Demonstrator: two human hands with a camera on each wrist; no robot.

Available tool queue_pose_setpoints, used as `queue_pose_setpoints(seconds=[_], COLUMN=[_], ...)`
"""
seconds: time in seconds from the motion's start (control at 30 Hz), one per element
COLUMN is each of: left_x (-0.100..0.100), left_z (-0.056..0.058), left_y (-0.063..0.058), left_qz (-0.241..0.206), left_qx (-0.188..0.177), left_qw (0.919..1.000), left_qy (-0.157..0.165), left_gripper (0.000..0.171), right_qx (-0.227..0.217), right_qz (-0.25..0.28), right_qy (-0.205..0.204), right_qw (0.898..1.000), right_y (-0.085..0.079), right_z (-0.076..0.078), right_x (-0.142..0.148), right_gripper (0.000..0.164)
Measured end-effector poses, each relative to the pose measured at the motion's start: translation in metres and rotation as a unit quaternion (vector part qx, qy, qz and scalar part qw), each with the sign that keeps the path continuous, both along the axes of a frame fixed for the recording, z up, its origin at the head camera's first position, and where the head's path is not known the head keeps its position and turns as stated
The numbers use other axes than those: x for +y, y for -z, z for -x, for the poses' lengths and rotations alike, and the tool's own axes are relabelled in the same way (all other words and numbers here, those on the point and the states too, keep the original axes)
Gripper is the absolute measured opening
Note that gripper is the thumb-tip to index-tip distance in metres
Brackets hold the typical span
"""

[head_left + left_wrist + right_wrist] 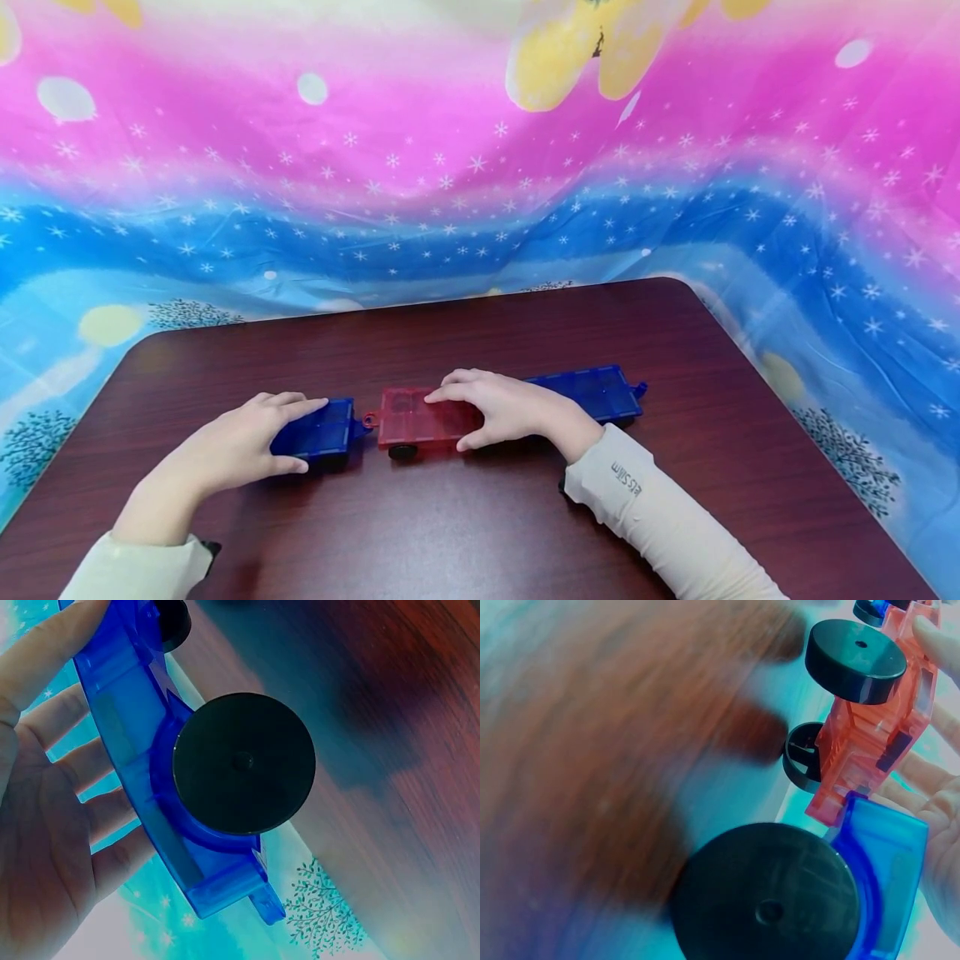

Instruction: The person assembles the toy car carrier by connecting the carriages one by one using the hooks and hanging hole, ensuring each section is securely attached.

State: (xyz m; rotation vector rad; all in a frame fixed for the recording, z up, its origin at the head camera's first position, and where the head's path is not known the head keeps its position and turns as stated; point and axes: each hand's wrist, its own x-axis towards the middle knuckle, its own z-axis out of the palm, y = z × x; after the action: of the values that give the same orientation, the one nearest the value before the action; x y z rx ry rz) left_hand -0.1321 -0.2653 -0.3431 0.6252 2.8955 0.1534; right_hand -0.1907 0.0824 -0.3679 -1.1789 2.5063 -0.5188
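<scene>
My left hand (pixel 240 437) grips a see-through blue toy train car base (pixel 333 425), fingers over its far side and thumb at the near side. In the left wrist view, a big black wheel (pixel 244 763) shows on this base. At the middle, my right hand (pixel 513 408) holds a red translucent car base (pixel 405 417) between thumb and fingers. A red ring (pixel 370 420) on its left end meets the left base's hook; whether they are linked I cannot tell. Another blue base (pixel 588 392) lies right of the red one, partly behind my right hand.
The cars stand on a dark brown wooden table (pixel 450 525) with rounded far corners. Behind and beside it hangs a pink and blue patterned cloth (pixel 420 192). A small blue hook (pixel 639 389) sticks out from the right-hand base.
</scene>
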Motion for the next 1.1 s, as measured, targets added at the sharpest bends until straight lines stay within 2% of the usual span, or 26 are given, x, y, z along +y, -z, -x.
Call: queue_pose_setpoints(seconds=[0.5,0.8,1.1], left_x=[0.000,-0.002,-0.004], left_z=[-0.003,-0.002,-0.003], left_y=[0.001,0.005,0.010], left_qz=[-0.007,-0.034,-0.043], left_qx=[0.006,-0.022,-0.022], left_qw=[0.9999,0.9992,0.9989], left_qy=[0.005,-0.003,0.001], left_gripper=[0.076,0.076,0.075], right_qx=[0.013,0.019,0.018], right_qz=[-0.009,-0.015,-0.018], right_qy=[-0.011,-0.013,-0.014], right_qw=[1.000,1.000,1.000], right_y=[-0.002,-0.001,-0.001], right_z=[-0.002,-0.003,-0.002], right_x=[-0.003,-0.003,-0.004], right_gripper=[0.067,0.068,0.068])
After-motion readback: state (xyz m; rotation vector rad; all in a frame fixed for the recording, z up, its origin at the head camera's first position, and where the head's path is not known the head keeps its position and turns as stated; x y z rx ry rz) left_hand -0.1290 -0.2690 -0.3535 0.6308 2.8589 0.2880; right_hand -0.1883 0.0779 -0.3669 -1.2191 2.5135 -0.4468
